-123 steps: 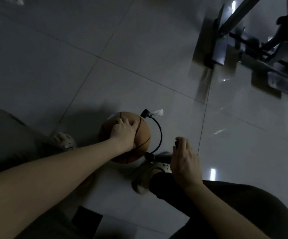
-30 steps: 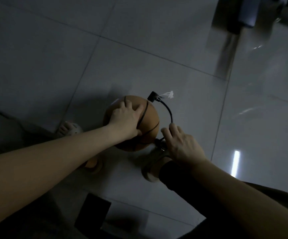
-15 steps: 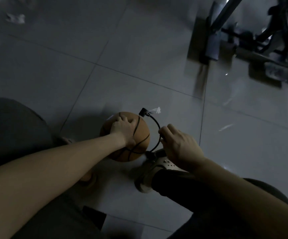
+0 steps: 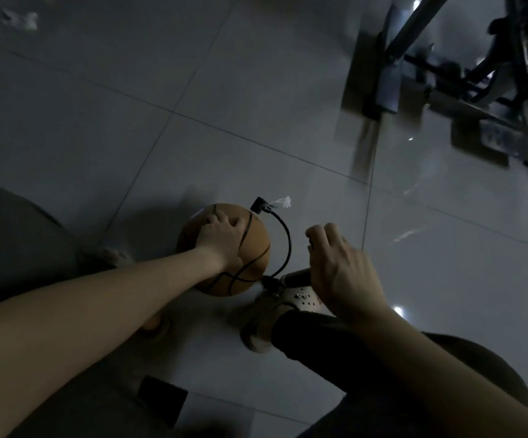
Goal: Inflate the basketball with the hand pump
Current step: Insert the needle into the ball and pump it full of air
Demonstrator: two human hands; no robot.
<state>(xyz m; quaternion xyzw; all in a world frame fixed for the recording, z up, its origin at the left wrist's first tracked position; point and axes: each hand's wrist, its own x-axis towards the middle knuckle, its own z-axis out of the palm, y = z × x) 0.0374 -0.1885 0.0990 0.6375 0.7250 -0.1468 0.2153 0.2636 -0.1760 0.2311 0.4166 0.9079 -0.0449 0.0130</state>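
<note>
While the orange rubber basketball point(image 4: 256, 248) is pressed to the grey tiled floor point(image 4: 224, 105) by the left hand point(image 4: 221, 238), fingers spread wide over its top, the dark hand pump point(image 4: 297, 275) is gripped by the curled fingers of the right hand point(image 4: 338, 270). A curved black hose point(image 4: 289, 245) is joined from pump to ball.

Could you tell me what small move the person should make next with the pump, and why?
Probably push the right hand straight down for a stroke: it grips the pump handle raised above the barrel, the hose runs to the connector at the basketball, and the left hand rests on the ball to steady it.
</note>
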